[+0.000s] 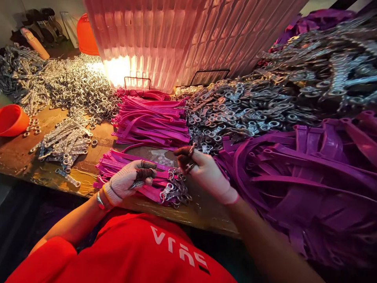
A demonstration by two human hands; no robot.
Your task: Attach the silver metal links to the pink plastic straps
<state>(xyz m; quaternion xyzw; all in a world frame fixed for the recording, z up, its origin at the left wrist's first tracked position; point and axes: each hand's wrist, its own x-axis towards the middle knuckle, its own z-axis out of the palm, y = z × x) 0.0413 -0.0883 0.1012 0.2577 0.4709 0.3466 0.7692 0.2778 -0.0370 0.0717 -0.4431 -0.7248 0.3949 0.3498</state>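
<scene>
Hands (129, 181) (203, 171) gloved, gripping pink straps (153, 188); orange bowl (11, 120)

Strap bundle (150, 125) mid-table, ring heap (82, 86) left, clip pile (250, 110) right, bowl (11, 120) far left.

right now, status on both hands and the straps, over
Left hand pressing down on the pink straps. Right hand pinching a metal clip. Clipped strap ends bunched between hands. Purple straps piled right.

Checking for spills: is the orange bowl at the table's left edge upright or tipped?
Tipped: the orange bowl lies on its side, its opening facing right.
</scene>
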